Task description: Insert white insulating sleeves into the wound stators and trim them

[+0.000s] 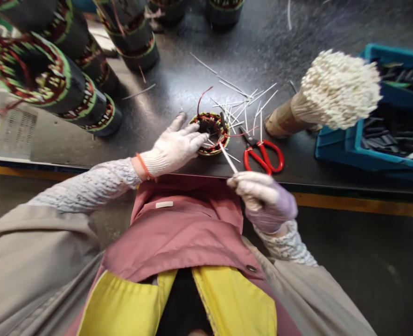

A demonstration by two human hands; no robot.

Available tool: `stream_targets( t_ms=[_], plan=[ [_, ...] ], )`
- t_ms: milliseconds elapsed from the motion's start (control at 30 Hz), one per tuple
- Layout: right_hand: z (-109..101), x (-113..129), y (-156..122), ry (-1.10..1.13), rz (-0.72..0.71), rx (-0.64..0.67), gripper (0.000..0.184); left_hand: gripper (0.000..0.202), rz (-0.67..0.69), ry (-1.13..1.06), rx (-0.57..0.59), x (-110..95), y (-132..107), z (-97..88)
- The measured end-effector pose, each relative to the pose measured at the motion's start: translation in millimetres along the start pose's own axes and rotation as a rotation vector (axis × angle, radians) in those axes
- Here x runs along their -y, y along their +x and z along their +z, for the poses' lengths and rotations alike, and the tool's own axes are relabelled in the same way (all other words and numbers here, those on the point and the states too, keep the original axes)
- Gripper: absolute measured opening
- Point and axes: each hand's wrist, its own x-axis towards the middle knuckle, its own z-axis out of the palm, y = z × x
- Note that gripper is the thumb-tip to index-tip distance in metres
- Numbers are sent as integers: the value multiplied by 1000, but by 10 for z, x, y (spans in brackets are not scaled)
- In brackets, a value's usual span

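Observation:
A small wound motor stator (211, 133) with red and green windings lies on the dark workbench near its front edge. My left hand (173, 147), in a white knit glove, rests on the stator's left side with fingers stretched over it. My right hand (264, 198), gloved, pinches a thin white sleeve tube (227, 158) whose far end points into the stator. Several loose white tubes (243, 105) lie scattered just behind the stator.
Red-handled scissors (262, 156) lie right of the stator. A paper-wrapped bundle of white tubes (327, 95) leans against a blue bin (349, 144) of dark parts. Several large stators (48, 79) are stacked at the back left. The bench edge has a yellow strip (360, 205).

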Motion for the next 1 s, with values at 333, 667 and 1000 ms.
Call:
stream_targets(
  t_ms=[333, 667, 1000],
  plan=[
    [223, -42, -479, 85, -89, 112, 31, 37, 45, -126, 55, -66, 254, 35],
    [444, -221, -203, 105, 33, -18, 15, 63, -97, -224, -26, -90, 201, 96],
    [737, -334, 141, 218, 278, -215, 6, 32, -196, -504, -365, -156, 33, 418]
  ],
)
